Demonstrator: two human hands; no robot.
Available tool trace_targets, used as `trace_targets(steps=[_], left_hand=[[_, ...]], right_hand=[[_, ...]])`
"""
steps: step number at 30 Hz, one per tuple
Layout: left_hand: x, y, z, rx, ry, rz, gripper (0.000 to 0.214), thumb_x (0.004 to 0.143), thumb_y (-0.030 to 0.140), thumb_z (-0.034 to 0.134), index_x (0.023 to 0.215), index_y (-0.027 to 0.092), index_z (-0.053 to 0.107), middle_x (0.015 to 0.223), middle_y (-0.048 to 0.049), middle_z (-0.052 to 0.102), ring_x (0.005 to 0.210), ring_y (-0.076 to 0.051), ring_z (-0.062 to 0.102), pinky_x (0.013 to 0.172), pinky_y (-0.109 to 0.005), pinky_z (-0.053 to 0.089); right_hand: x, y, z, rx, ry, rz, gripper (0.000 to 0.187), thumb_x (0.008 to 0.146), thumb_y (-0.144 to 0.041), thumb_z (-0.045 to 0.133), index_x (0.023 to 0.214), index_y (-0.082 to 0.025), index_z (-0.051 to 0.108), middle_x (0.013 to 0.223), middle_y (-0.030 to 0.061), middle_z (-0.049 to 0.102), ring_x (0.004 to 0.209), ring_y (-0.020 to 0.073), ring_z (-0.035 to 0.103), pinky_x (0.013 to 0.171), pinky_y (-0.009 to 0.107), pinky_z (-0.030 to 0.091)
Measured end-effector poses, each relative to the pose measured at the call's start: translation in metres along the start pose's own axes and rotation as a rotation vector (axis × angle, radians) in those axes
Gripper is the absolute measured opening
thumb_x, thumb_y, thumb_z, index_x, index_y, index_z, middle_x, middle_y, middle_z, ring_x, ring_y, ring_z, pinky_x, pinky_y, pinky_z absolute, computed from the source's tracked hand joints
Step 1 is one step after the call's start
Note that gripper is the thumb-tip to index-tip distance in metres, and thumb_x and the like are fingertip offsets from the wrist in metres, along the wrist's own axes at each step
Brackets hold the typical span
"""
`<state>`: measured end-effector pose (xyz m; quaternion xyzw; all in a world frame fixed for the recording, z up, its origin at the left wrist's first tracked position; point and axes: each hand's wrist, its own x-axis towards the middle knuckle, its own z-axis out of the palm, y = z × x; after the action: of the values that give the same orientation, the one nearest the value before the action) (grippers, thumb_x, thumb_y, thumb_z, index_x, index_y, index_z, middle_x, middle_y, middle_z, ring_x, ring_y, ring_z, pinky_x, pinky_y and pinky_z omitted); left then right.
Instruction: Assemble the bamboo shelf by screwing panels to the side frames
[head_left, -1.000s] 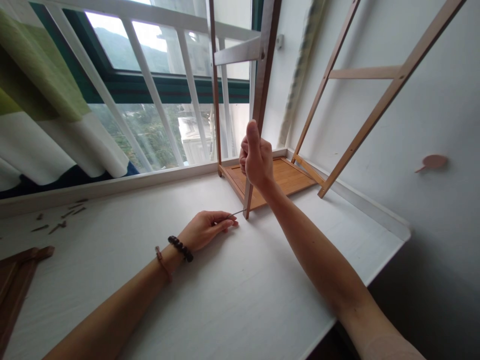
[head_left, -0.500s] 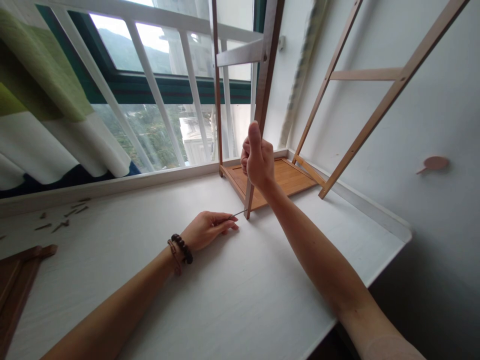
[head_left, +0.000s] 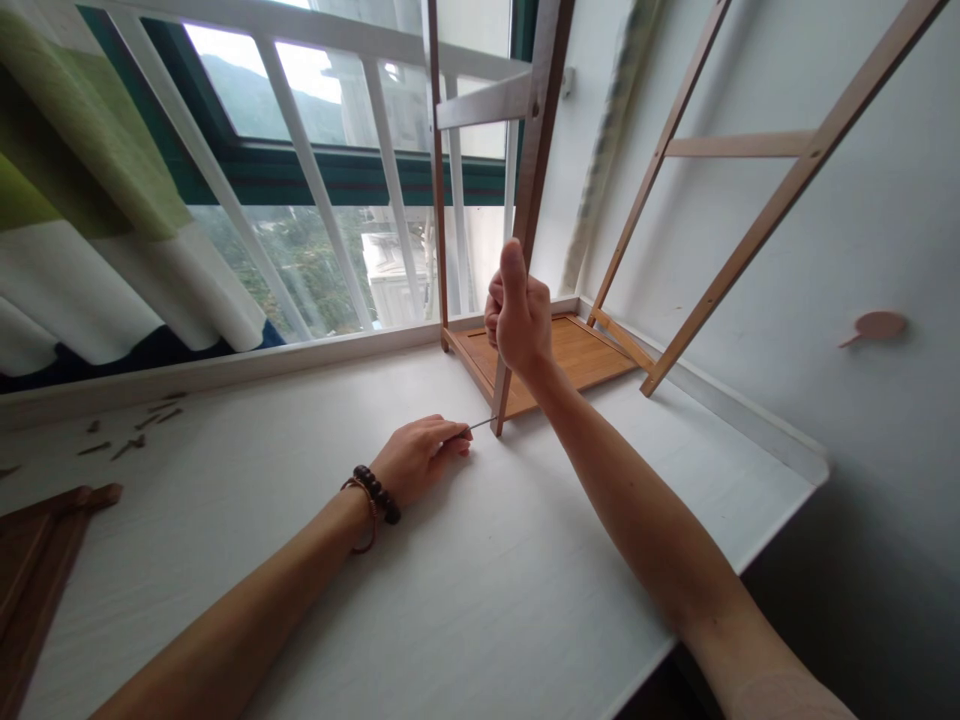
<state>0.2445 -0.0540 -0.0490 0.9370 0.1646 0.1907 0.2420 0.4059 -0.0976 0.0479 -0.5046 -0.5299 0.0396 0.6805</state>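
On the surface (head_left: 390,620), the left hand (head_left: 420,455) pinches a thin rod (head_left: 482,424) at the wooden post (head_left: 536,150) the right hand (head_left: 523,318) grips.

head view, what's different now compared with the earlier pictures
The left hand has rolled slightly, its fingers curling differently around the thin rod, and the thin bracelet has slid toward the beaded bracelet. The scene sits slightly further right in the picture. Nothing was taken hold of or let go: the right hand stays closed around the wooden post, and the rod's tip stays at its foot.
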Motion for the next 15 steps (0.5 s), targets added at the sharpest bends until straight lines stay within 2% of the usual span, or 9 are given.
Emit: trace_targets(steps=[3, 6, 9, 12, 15], left_hand=[[-0.001, -0.001, 0.002, 0.046, 0.016, 0.039, 0.027, 0.087, 0.032, 0.044, 0.084, 0.019, 0.067, 0.078, -0.0047, 0.066, 0.072, -0.015, 0.059, 0.070, -0.024, 0.044], [0.000, 0.001, 0.000, -0.020, -0.023, -0.018, 0.027, 0.087, 0.033, 0.044, 0.088, 0.018, 0.067, 0.078, -0.0036, 0.068, 0.066, -0.013, 0.058, 0.066, -0.023, 0.044], [0.002, 0.004, -0.005, -0.140, -0.123, -0.082, 0.028, 0.087, 0.036, 0.044, 0.092, 0.017, 0.065, 0.077, -0.0016, 0.070, 0.062, -0.012, 0.056, 0.063, -0.022, 0.043], [0.004, 0.004, -0.009, -0.253, -0.204, -0.100, 0.031, 0.087, 0.039, 0.044, 0.096, 0.017, 0.064, 0.083, -0.0017, 0.072, 0.072, -0.013, 0.060, 0.069, -0.022, 0.044], [0.005, 0.002, -0.009, -0.319, -0.220, -0.115, 0.032, 0.086, 0.040, 0.045, 0.099, 0.017, 0.064, 0.090, -0.0027, 0.072, 0.082, -0.014, 0.062, 0.075, -0.023, 0.045]], right_hand=[[0.000, -0.001, 0.000, 0.005, 0.005, -0.008, 0.053, 0.090, -0.061, 0.020, 0.055, -0.022, 0.026, 0.051, -0.0027, 0.028, 0.044, 0.0077, 0.037, 0.038, 0.022, 0.034], [0.000, 0.001, 0.001, 0.019, 0.017, -0.005, 0.053, 0.090, -0.061, 0.020, 0.055, -0.022, 0.025, 0.051, -0.0028, 0.027, 0.044, 0.0070, 0.036, 0.038, 0.021, 0.034], [0.000, 0.005, 0.002, 0.028, -0.010, -0.001, 0.055, 0.090, -0.061, 0.017, 0.057, -0.020, 0.033, 0.056, -0.0014, 0.034, 0.046, 0.0068, 0.040, 0.039, 0.020, 0.037], [-0.001, 0.009, 0.002, 0.022, -0.080, -0.017, 0.058, 0.091, -0.059, 0.010, 0.067, -0.018, 0.044, 0.066, 0.0008, 0.042, 0.049, 0.0055, 0.044, 0.039, 0.018, 0.037], [0.000, 0.011, 0.002, 0.033, -0.092, -0.028, 0.058, 0.091, -0.059, 0.010, 0.073, -0.018, 0.046, 0.071, 0.0012, 0.043, 0.049, 0.0044, 0.043, 0.038, 0.016, 0.035]])
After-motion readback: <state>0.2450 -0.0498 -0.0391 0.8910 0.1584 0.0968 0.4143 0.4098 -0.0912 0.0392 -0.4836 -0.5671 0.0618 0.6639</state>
